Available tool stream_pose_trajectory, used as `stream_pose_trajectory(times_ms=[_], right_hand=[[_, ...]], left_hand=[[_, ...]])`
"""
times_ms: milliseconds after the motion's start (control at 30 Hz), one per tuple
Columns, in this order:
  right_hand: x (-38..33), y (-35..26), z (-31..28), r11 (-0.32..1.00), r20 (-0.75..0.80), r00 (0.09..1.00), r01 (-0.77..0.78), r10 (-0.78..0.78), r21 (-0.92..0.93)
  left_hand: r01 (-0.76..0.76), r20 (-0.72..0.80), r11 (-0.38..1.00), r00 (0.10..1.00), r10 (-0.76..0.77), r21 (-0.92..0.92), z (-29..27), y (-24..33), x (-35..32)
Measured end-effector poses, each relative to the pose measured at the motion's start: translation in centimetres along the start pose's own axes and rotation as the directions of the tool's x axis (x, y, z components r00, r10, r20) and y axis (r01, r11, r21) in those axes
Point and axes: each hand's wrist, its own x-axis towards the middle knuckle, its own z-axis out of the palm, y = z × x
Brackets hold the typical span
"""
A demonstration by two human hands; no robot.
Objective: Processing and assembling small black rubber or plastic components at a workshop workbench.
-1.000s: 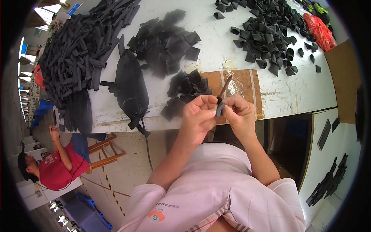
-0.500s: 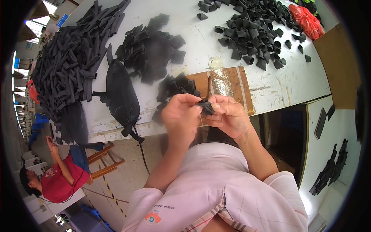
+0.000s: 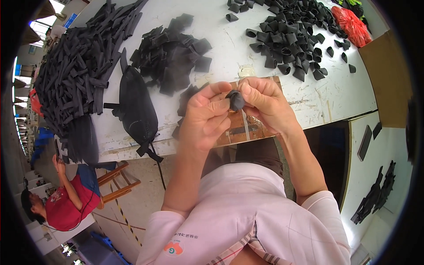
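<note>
A small black fabric piece (image 3: 237, 102), curled into a rounded loop shape, is held up between both hands over the table's near edge. My left hand (image 3: 206, 112) pinches its left side between thumb and fingers. On the other side, my right hand (image 3: 266, 100) grips it with thumb and forefinger. Beneath the hands lies a brown board (image 3: 236, 132) with strips of clear tape. Partly behind my left hand is a small heap of black fabric pieces (image 3: 187, 98). Farther off, a heap of flat black pieces (image 3: 170, 57) spreads on the white table.
Many folded black loops (image 3: 291, 39) lie at the far right, near a red plastic bag (image 3: 351, 25). Long black strips (image 3: 75, 66) are piled at left beside a black pouch-like object (image 3: 138, 104) with a cord. A cardboard sheet (image 3: 388, 79) stands right. A seated person (image 3: 70, 198) is at lower left.
Both hands have risen away from my body, toward the far side of the table, with the fabric piece. It now shows a rounder face, and more of the board's near edge is visible.
</note>
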Motion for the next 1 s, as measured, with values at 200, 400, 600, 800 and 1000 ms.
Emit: stream_pose_trajectory(times_ms=[200, 400, 600, 800, 1000], right_hand=[[0.7, -1.0, 0.2, 1.000, 0.048, 0.999, -0.022, 0.022, -0.004], [0.2, 0.9, -0.8, 0.998, 0.015, 1.000, 0.010, -0.009, -0.065], [0.5, 1.2, -1.1, 0.995, 0.053, 0.998, 0.024, -0.019, -0.092], [0.0, 0.0, -0.4, 0.865, -0.066, 0.982, 0.124, -0.178, -0.487], [-1.2, 0.5, 0.5, 0.441, 0.031, 0.691, 0.494, -0.722, -0.749]], left_hand=[[0.057, 0.076, 0.948, 0.996, -0.034, -0.314, -0.6, 0.3, 1.2], [-0.017, -0.053, 0.988, 0.999, 0.009, -0.155, -0.3, -0.9, 0.6], [-0.047, -0.118, 0.995, 0.992, 0.036, -0.088, 0.3, -1.0, 0.2], [-0.364, -0.026, 0.551, 0.818, 0.575, 0.751, 1.4, -1.5, 0.4], [-0.510, 0.457, -0.065, 0.699, 0.550, 0.858, 2.0, -0.8, 1.1]])
